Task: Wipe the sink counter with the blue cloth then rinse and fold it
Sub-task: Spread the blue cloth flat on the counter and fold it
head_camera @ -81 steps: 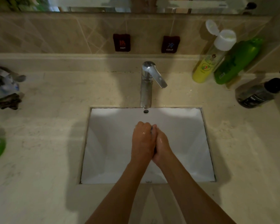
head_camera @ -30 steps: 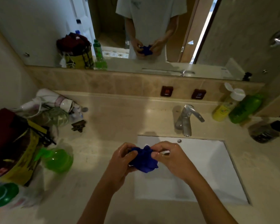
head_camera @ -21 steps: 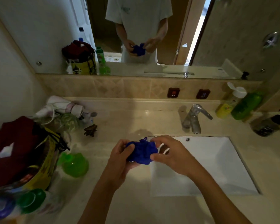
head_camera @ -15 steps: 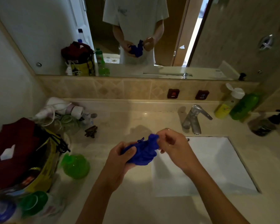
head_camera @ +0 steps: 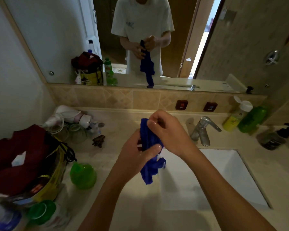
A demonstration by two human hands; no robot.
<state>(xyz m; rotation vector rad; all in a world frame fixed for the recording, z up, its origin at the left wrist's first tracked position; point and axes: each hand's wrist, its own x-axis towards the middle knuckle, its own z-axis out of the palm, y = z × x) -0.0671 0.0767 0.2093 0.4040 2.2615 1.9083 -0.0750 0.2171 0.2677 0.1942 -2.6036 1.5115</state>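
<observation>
The blue cloth (head_camera: 148, 170) hangs crumpled in the air above the beige counter (head_camera: 137, 210), just left of the white sink basin (head_camera: 207, 180). My right hand (head_camera: 167, 130) pinches its top edge and holds it up. Lower down, my left hand (head_camera: 137, 154) grips the cloth's middle, thumb across the front. The cloth's tail dangles below my left hand. Both hands look wet. The mirror repeats the cloth hanging long from the hands.
A chrome faucet (head_camera: 202, 130) stands behind the basin. Yellow and green bottles (head_camera: 247, 119) and a dark pump bottle (head_camera: 275, 137) sit at the right. At the left are a yellow bag with dark red fabric (head_camera: 23, 164), a hairdryer (head_camera: 68, 115), a green cup (head_camera: 83, 175).
The hands left the basin with the wrung, balled cloth and moved left over the counter. My right hand has since pulled one edge upward, so the cloth now hangs stretched out.
</observation>
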